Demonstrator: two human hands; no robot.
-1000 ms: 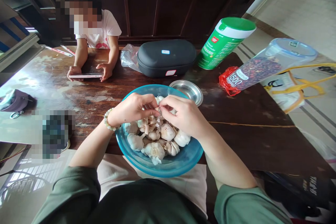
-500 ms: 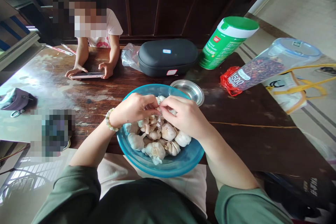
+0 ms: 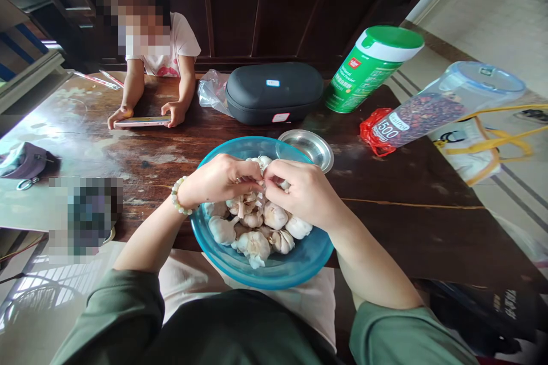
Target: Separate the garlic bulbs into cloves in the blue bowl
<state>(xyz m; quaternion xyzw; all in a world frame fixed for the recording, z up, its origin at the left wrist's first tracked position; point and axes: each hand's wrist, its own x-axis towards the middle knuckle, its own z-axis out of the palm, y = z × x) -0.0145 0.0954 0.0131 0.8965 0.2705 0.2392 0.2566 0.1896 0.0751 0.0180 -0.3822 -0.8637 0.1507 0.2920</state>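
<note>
Showed garlic bulbs (image 3: 254, 246) in blue bowl (image 3: 302, 256), beneath fingers (image 3: 246, 169) and bodyward. Held left hand (image 3: 218, 179) and right hand (image 3: 306, 185) above, about equally near; pinched garlic piece (image 3: 261, 183) between fingertips, mostly hidden, long axis unclear. Showed steel dish (image 3: 319, 153) just beyond, nearer right hand.

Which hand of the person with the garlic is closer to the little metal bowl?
Right. The right hand is just on the near side of the metal bowl; the left hand is farther away, over the left part of the blue bowl.
</note>
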